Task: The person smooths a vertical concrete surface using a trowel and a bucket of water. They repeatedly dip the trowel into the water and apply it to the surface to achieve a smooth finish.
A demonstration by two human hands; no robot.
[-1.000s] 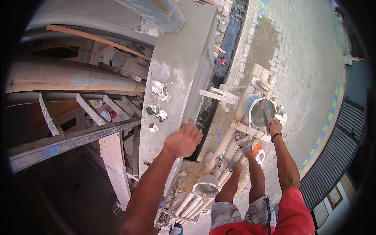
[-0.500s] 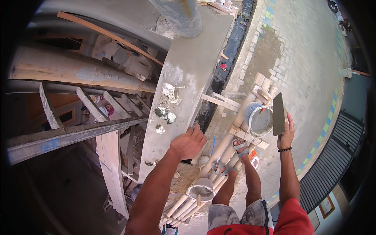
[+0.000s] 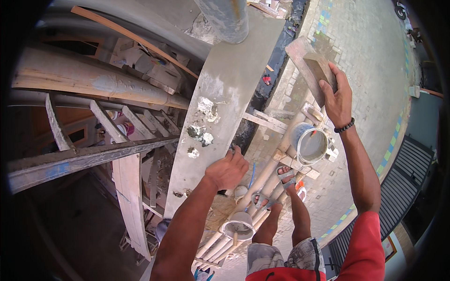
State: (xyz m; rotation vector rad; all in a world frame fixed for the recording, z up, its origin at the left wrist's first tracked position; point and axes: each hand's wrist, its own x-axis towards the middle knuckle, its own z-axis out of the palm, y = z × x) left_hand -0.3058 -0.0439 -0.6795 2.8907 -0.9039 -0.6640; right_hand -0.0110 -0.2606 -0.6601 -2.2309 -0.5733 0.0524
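Observation:
My right hand (image 3: 338, 96) is closed around the handle of a plastering float (image 3: 302, 58), raised at the right above a bucket. The float's flat, mortar-stained blade tilts up and away to the left. My left hand (image 3: 227, 171) has its fingers curled over the right edge of a long grey concrete ledge (image 3: 229, 77). White and dark patches of rough mortar (image 3: 205, 108) lie on that ledge, farther off than the left hand. Below the float, a bucket of grey mortar (image 3: 313, 146) with a red-tipped tool in it stands on the bamboo poles.
I stand in sandals on bamboo poles (image 3: 269, 182) high above paving (image 3: 370, 93). A second bucket (image 3: 238, 225) holding a handled tool sits nearer me. A short timber (image 3: 265, 122) bridges to the ledge. Left lie a ladder-like frame (image 3: 93, 157) and a dark drop; a round column (image 3: 227, 21) rises ahead.
My right hand has swung forward and left with the float, which has turned from upright edge-on to a slanted angle. My left hand stays at the ledge's edge.

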